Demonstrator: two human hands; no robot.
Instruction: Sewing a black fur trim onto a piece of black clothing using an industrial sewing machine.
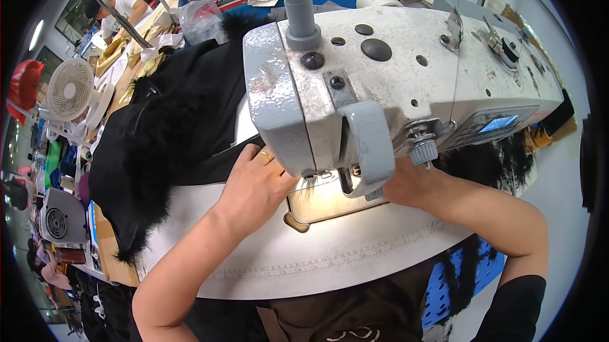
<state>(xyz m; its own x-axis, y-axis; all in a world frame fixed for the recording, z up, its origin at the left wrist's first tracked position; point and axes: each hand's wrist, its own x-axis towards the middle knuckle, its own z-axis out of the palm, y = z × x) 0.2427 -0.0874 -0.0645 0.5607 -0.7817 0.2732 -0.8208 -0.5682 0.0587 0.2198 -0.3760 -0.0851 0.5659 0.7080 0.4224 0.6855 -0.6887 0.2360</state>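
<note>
A white-grey sewing machine [393, 50] stands in front of me over a pale bed [260, 259] with a printed ruler and a lit metal plate [323, 206]. My left hand [254, 187], wearing a ring, has its fingers curled on a black fabric strip [222, 164] left of the needle area, which is partly hidden by the machine head. The strip joins black fabric [209, 69] with fluffy fur trim [152, 158], spread to the left. My right hand [409, 183] is under the machine's arm, right of the plate, its fingertips hidden. More black fur [476, 164] lies behind my right forearm.
A co-worker [124, 12] bends at a table at the upper left. A white fan [71, 88] and a grey boxy appliance [63, 215] stand at the left. A metal pole [114, 9] rises there too. A blue perforated panel [444, 297] is below the bed at the right.
</note>
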